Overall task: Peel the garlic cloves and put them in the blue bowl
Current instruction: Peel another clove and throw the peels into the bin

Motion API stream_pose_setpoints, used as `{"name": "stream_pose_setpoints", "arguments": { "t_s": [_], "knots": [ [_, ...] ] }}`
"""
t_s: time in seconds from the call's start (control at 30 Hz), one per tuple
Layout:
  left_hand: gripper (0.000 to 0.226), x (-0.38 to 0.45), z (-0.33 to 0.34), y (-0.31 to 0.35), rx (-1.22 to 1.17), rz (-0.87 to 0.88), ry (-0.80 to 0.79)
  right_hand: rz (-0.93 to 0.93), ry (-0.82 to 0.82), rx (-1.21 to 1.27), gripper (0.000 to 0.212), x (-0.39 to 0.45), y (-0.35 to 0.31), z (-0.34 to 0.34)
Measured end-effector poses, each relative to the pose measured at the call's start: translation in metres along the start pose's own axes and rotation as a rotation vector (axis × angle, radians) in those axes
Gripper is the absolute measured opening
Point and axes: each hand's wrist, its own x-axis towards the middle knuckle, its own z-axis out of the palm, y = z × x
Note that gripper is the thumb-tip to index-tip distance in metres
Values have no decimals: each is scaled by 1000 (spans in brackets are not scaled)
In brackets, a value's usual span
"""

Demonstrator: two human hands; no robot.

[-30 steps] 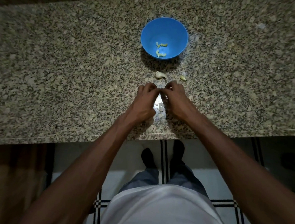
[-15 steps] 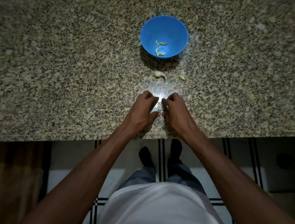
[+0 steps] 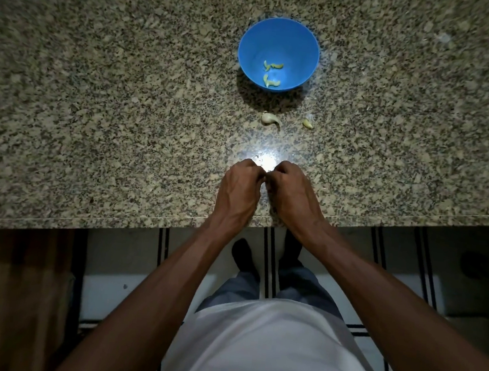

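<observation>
The blue bowl (image 3: 279, 45) stands at the far middle of the granite counter (image 3: 97, 98) with several peeled yellowish cloves (image 3: 272, 74) inside. An unpeeled garlic clove (image 3: 269, 119) lies just in front of the bowl, and a smaller clove (image 3: 308, 123) lies to its right. Near the front edge my left hand (image 3: 238, 190) and my right hand (image 3: 292, 194) meet fingertip to fingertip, fingers curled, pinching a small clove between them; the clove itself is almost wholly hidden by the fingers.
A bright glare spot (image 3: 266, 160) shines on the counter just beyond my fingers. The counter's front edge (image 3: 145, 221) runs right under my wrists, with tiled floor and my feet below it.
Both hands drew back from near the loose cloves toward the front edge of the counter, staying together around the small clove. The bowl and loose cloves have not moved.
</observation>
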Motion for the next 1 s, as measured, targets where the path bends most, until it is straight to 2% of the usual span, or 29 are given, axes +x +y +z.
{"name": "stream_pose_setpoints", "arguments": {
  "t_s": [0.2,0.3,0.37,0.43,0.53,0.57,0.63,0.77,1.0],
  "knots": [
    [8,-11,20,-4,73,-31,46,-74,76,-35,19,0,2,3],
    [17,-9,26,-5,65,-61,64,-89,55,-22,19,4,5,4],
    [18,-5,18,2,-89,-182,84,-14,51,126,11,8,6,0],
    [16,-1,6,4,-306,-405,115,158,39,399,17,15,6,-12],
    [6,3,-12,-5,-806,-742,181,365,-97,836,16,26,5,-23],
    [1,2,-18,-7,-953,-805,207,402,-169,954,18,30,4,-24],
    [12,-3,-32,-12,-1109,-877,281,393,-283,1045,19,40,-6,-23],
    [22,-21,-54,-20,-1213,-952,447,339,-442,1164,23,59,-41,-16],
    [17,-116,-89,-65,-1357,-1081,875,170,-683,1135,13,62,-144,26]
  ]
}}
